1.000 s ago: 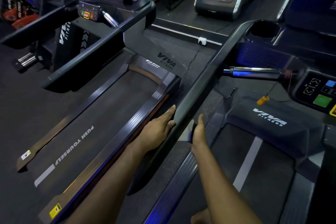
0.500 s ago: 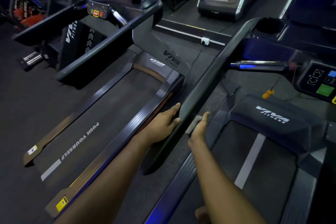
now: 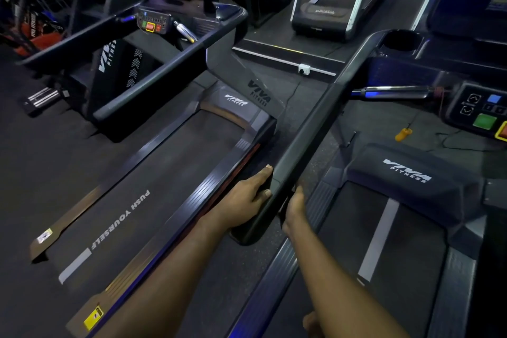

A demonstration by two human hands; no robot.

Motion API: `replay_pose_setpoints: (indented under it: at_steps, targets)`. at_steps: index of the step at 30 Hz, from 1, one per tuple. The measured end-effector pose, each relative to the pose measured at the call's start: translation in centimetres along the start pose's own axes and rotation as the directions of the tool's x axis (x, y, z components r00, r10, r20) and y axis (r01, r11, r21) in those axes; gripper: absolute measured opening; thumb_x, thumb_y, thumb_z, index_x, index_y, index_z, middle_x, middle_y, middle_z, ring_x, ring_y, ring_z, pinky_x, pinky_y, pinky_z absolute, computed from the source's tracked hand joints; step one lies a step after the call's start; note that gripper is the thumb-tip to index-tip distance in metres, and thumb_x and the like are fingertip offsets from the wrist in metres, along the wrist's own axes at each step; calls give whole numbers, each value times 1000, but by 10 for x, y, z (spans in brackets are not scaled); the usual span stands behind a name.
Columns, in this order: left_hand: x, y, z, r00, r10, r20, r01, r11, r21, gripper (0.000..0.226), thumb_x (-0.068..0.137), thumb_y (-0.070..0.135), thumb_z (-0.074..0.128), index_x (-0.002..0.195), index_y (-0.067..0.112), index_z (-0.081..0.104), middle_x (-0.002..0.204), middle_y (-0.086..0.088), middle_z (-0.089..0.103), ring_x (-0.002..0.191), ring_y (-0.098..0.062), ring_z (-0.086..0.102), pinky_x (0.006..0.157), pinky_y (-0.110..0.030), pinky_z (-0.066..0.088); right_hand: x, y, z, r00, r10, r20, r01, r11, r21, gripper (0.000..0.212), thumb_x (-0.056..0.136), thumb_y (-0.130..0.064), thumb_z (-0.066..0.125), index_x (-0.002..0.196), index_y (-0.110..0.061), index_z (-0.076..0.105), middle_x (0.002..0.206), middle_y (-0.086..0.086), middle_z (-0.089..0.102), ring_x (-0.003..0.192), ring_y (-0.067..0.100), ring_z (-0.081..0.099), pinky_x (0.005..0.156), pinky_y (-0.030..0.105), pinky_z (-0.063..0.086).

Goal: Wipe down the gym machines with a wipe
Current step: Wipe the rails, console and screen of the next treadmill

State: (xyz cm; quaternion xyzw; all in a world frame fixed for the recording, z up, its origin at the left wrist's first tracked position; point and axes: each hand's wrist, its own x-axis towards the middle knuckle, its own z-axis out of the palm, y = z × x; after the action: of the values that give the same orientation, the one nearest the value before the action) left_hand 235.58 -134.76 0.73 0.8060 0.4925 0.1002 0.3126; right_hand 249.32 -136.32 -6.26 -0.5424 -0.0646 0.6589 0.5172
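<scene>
The dark left handrail (image 3: 307, 129) of the right-hand treadmill runs diagonally through the middle of the view. My left hand (image 3: 247, 197) lies against the rail's outer side near its near end, fingers fairly straight and thumb on the rail's edge. My right hand (image 3: 295, 204) is on the rail's inner side, directly opposite. Its fingers reach under the rail and are hidden. The wipe it holds is covered by the hand and the rail.
A second treadmill (image 3: 153, 195) with "PUSH YOURSELF" on its belt lies to the left. The right treadmill's belt (image 3: 384, 250), motor cover (image 3: 406, 173) and console buttons (image 3: 485, 118) lie to the right. An orange safety key (image 3: 403, 134) hangs there. Dumbbells (image 3: 41, 96) lie at far left.
Both hands have slid along the handrail toward its near end. The grey wipe seen by my right thumb earlier is out of sight now.
</scene>
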Motion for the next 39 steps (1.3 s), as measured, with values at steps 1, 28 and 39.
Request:
replay_pose_setpoints:
  at_steps: [1,28,39]
  targets:
    - [-2,-2,0,1000,7,1,-7,1000,-8,63,104,25,53,160,20,25,163,6,30,148,-5,28,116,-8,18,-3,7,-4,1000,17,11,-16,998,-61,68,104,-64,23,123,-17,69,116,12,74,104,26,70,81,38,57]
    - [-124,-64,19,935,-199,-293,146,970,-192,36,107,13,45,139,16,59,132,-4,67,115,-13,64,90,-16,47,-92,96,51,989,11,-146,62,874,483,65,108,-52,25,143,-3,49,133,23,60,126,43,55,106,53,46]
    - [-136,-50,-27,905,-87,-417,-19,970,-242,45,100,-1,45,137,18,63,134,8,65,124,0,57,101,-7,39,-160,90,104,965,-27,-261,174,809,561,77,101,-67,22,145,-7,39,128,19,59,124,33,58,104,36,46]
